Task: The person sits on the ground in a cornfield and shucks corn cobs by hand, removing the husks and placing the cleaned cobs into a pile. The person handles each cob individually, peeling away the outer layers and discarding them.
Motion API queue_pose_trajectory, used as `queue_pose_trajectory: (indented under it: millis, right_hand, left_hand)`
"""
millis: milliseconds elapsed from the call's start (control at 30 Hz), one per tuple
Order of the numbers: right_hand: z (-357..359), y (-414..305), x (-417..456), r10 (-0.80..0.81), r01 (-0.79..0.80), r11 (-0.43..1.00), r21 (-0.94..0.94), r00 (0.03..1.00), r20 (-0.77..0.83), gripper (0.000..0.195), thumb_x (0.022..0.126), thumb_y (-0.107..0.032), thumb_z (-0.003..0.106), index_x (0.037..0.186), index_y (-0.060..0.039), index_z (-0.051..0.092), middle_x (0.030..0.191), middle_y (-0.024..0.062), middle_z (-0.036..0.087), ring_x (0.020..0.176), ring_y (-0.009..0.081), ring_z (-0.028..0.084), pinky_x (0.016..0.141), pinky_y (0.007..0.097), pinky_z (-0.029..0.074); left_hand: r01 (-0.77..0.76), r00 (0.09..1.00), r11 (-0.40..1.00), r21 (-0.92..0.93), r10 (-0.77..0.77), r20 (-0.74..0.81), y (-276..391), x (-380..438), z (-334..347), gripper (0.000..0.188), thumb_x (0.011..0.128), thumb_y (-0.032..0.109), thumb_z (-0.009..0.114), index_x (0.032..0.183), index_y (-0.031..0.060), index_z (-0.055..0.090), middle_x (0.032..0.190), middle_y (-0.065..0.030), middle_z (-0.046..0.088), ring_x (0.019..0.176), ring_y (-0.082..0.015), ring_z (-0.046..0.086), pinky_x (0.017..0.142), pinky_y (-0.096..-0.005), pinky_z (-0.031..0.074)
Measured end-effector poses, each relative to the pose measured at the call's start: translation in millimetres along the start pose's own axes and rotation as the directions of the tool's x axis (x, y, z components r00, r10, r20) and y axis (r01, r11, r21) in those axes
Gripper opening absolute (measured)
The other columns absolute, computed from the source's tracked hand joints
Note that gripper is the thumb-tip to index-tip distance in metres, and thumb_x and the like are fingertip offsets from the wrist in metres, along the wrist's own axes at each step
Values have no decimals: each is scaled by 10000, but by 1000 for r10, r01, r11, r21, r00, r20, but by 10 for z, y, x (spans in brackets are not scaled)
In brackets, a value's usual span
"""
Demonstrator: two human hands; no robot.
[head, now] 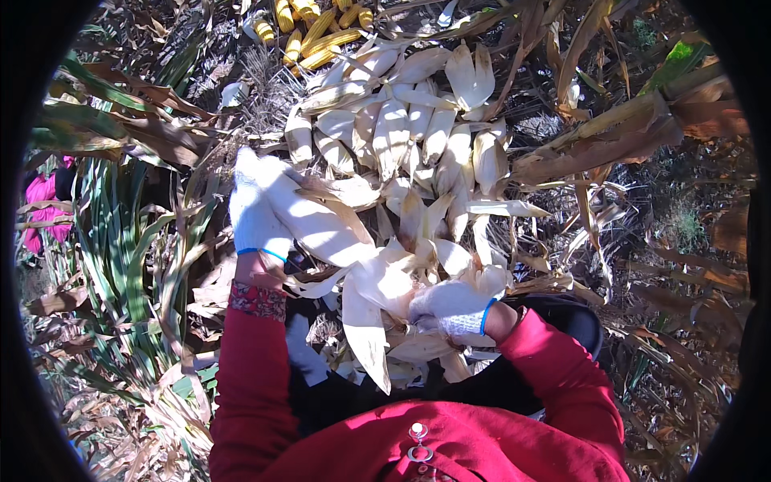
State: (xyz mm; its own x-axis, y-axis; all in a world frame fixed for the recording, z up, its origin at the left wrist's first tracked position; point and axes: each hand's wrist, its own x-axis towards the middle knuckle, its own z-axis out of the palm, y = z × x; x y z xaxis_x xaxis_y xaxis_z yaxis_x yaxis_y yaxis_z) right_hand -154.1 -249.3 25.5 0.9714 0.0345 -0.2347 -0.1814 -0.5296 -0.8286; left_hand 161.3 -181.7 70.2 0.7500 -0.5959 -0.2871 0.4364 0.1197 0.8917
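My left hand (258, 208), in a white knit glove with a blue cuff edge, is closed around the far end of a long pale corn husk (322, 232). The husk stretches down and right towards my right hand (455, 307), which wears a matching glove. The fingers of that hand are closed at the other end of the same husked ear, where loose husk leaves (364, 325) spread and hang towards my lap. Whether kernels are bared inside cannot be made out. Just beyond my hands lies a heap of ears in dry husks (391, 132).
Bare yellow corn cobs (319, 45) lie in a pile beyond the heap. Dry corn stalks (608, 135) slant in from the right, and green-brown leaves (123, 241) stand at the left. Bright pink clothing (45, 208) shows at the far left. Dry leaf litter covers the ground.
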Motion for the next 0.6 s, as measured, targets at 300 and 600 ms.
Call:
queue_pose_trajectory:
  millis: [300,600]
  right_hand:
    - [-446,-325,369,224,-186,974,125,835,-502,740,824,-440,749,1373,-16,489,1198,238,630,1035,377,653,863,413,529]
    - [-136,-7,512,365,-180,883,433,843,-395,505,805,-428,778,1084,-31,638,879,167,691,817,322,678,749,397,534]
  left_hand:
    - [264,957,962,-64,-270,-108,-373,-369,541,448,1014,522,526,972,84,606,822,-61,647,706,-206,632,672,-341,545]
    - [298,954,936,-187,-297,34,-138,-211,487,389,1000,452,586,1044,65,586,859,-111,653,795,-274,667,747,-416,582]
